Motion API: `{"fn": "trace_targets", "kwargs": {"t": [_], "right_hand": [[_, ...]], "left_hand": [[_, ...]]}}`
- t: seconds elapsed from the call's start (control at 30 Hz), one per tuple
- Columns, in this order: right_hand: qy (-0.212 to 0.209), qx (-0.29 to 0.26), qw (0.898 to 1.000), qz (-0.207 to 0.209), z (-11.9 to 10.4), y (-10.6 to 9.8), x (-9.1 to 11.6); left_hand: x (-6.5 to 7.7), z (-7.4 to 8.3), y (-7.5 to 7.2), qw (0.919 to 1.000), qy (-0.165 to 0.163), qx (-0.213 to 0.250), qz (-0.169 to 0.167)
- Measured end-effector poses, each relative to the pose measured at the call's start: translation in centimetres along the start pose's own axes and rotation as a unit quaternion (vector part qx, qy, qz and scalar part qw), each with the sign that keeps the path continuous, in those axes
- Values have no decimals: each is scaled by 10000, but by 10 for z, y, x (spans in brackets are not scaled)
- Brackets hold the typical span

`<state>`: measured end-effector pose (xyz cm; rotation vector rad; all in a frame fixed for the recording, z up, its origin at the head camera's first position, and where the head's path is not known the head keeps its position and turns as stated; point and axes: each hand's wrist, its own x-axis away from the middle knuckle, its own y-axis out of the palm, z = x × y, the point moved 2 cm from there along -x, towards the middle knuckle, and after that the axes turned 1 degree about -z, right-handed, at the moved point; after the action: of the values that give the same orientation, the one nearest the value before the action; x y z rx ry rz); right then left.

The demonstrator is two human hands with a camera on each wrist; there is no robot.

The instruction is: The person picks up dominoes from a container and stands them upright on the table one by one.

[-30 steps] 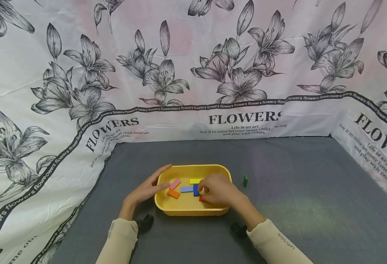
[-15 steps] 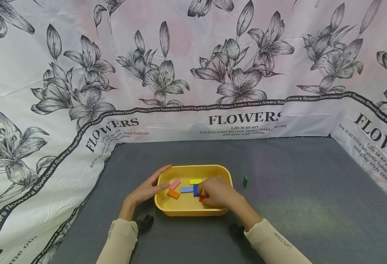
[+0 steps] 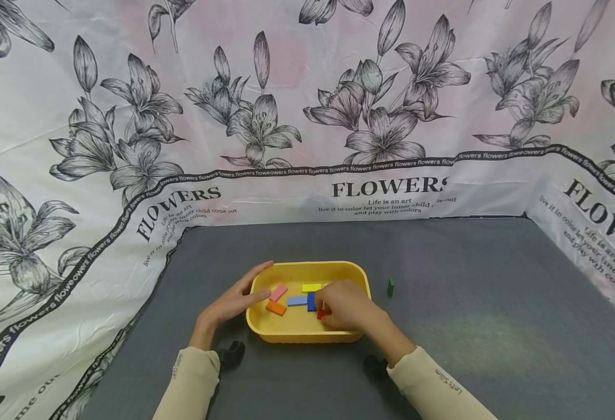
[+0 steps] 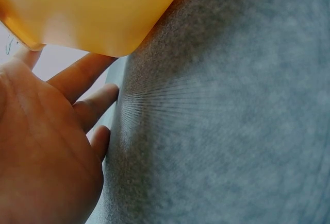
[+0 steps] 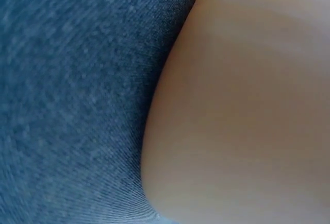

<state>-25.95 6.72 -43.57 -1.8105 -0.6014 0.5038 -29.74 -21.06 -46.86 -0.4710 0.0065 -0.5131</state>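
Observation:
My left hand (image 3: 234,300) holds the left end of a yellow plastic box (image 3: 286,338), its thumb over the rim and its fingers along the outside. In the left wrist view, those fingers touch the outer wall of the box (image 4: 93,18). Inside the box, my right hand (image 3: 349,306) pinches a small red block (image 3: 321,314) between thumb and finger, largely hidden by the hand. Its fingertips are close beside a dark blue block (image 3: 311,301). Around them lie a light blue block (image 3: 297,301), a yellow block (image 3: 311,287), a pink block (image 3: 278,292) and an orange block (image 3: 276,308).
A green block (image 3: 390,287) stands upright on the dark grey table (image 3: 470,280), right of the box. Behind and along both sides hangs a white flower-printed cloth (image 3: 270,198). The right wrist view shows only forearm or hand skin and the table surface, blurred.
My right hand has moved slightly down and left, and its fingers have closed in on the red block. The left hand and the box have stayed in place.

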Motion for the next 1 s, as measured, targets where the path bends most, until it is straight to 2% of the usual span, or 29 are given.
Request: {"fn": "trace_targets", "kwargs": {"t": [0.43, 0.63, 0.9, 1.0], "right_hand": [[73, 362, 9993, 12, -6, -4, 2], [150, 282, 9995, 41, -5, -2, 4], [-157, -181, 9981, 571, 0, -3, 6], [-147, -431, 9958, 793, 2, -5, 7]], "left_hand": [[-1, -1, -1, 10000, -44, -26, 20], [-1, -1, 0, 10000, -44, -11, 3], [-1, -2, 0, 10000, -72, -21, 12], [-1, -3, 0, 10000, -85, -23, 28]]}}
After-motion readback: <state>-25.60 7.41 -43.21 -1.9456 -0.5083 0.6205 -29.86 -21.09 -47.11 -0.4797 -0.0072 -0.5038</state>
